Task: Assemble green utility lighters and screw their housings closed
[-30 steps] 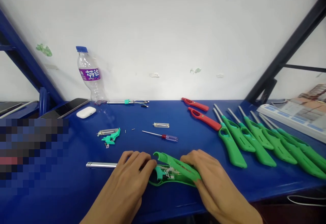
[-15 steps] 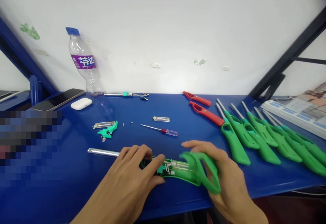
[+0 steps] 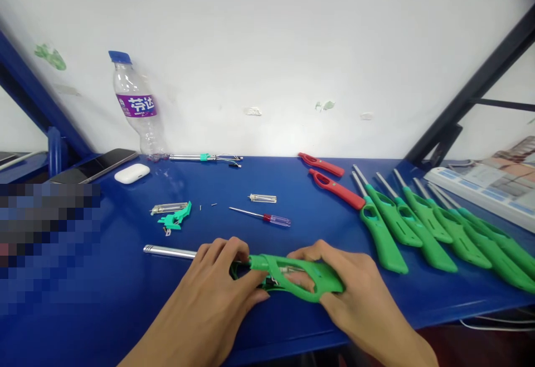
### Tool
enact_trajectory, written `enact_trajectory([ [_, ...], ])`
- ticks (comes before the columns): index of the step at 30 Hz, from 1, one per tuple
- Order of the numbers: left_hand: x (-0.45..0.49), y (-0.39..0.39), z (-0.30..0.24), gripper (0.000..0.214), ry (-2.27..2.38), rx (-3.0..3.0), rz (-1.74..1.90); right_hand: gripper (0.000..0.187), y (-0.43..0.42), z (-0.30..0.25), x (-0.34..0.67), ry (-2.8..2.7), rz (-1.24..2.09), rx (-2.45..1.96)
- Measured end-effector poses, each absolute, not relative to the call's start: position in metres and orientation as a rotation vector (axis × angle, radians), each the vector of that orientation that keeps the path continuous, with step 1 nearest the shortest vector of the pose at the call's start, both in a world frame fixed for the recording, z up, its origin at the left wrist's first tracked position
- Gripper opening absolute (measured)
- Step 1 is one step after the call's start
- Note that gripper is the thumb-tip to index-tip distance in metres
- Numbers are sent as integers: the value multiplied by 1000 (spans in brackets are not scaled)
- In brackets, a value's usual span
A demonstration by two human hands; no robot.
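Note:
My left hand [image 3: 213, 292] grips the front of an opened green gas lighter, whose metal tube [image 3: 169, 251] points left along the table. My right hand [image 3: 355, 286] holds a loose green lighter shell half [image 3: 288, 292] tilted over the other half. Between them, part of the clear tank and wiring shows through the shell's opening; the rest is hidden by the shell and fingers. Beyond the hands lies a screwdriver [image 3: 276, 220] with a clear and red handle. A clear fuel tank [image 3: 262, 198] rests behind it. Farther left are another tank [image 3: 169, 208] and a turquoise trigger piece [image 3: 175, 218].
Several green lighters [image 3: 384, 239] lie side by side at the right, next to two red shell halves [image 3: 336, 187]. At the back left stand a plastic bottle [image 3: 136, 105], a white earphone case [image 3: 132, 174] and a phone [image 3: 98, 165]. A tube assembly [image 3: 204, 157] lies along the wall.
My right hand has turned the loose shell half and brought it left, down over the opened lighter, covering much of the inside. My left hand keeps its grip.

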State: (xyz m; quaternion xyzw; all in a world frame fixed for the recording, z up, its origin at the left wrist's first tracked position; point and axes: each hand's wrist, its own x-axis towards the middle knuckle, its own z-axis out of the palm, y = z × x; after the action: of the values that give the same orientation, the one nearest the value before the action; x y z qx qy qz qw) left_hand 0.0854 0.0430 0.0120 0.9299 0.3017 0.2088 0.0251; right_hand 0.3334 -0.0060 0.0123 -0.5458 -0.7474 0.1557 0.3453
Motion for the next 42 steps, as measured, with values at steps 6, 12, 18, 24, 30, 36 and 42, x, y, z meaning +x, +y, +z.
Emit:
enact_trajectory([
  [6, 84, 44, 9, 29, 909, 2844, 734, 15, -7, 12, 333, -1951, 429, -1394],
  [12, 83, 45, 11, 27, 834, 2820, 761, 33, -5, 8, 337, -2048, 316, -1292],
  [18, 82, 46, 4, 47, 841, 2808, 731, 51, -5, 8, 339, -2117, 158, -1223],
  [24, 81, 47, 1, 57, 856, 2685, 723, 50, -5, 7, 338, -2119, 121, -1210],
  [30, 80, 46, 1, 59, 857, 2702, 728, 57, -7, 8, 335, -2110, 136, -1217],
  [36, 78, 47, 4, 55, 853, 2773, 726, 65, -8, 8, 335, -2133, 206, -1257],
  [42, 77, 47, 6, 53, 875, 2790, 707, 55, -8, 12, 338, -2116, 441, -1307],
])
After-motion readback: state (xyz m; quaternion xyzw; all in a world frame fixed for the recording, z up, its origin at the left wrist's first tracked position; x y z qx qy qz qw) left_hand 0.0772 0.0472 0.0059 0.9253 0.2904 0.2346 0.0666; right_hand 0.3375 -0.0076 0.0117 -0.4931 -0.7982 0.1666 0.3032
